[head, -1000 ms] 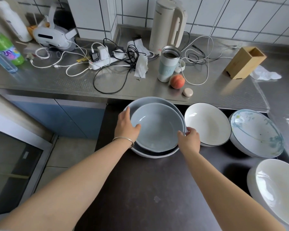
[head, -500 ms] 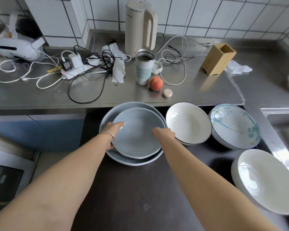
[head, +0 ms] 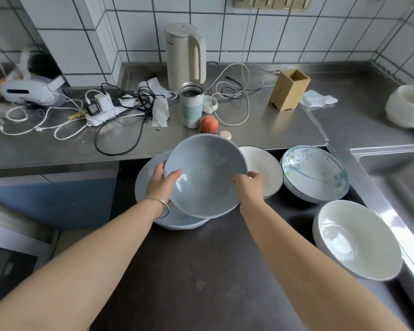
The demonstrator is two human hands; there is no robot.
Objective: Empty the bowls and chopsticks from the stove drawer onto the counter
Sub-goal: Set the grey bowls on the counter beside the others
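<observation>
Dark stovetop (head: 201,271) carries five bowls; left hand (head: 161,185) and right hand (head: 250,187) grasp blue bowl (head: 206,177).

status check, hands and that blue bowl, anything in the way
Left hand and right hand grip top blue bowl by its rim, tilted, above larger blue bowl. Peach and tumbler sit on counter ahead.

held bowl (head: 204,177) plain grey-blue | bowl under it (head: 144,185) same blue | next right bowl (head: 268,170) white, thin dark rim | far-right bowl (head: 316,173) teal floral streaks | near-right bowl (head: 359,237) plain white | peach (head: 209,124) orange-red
</observation>
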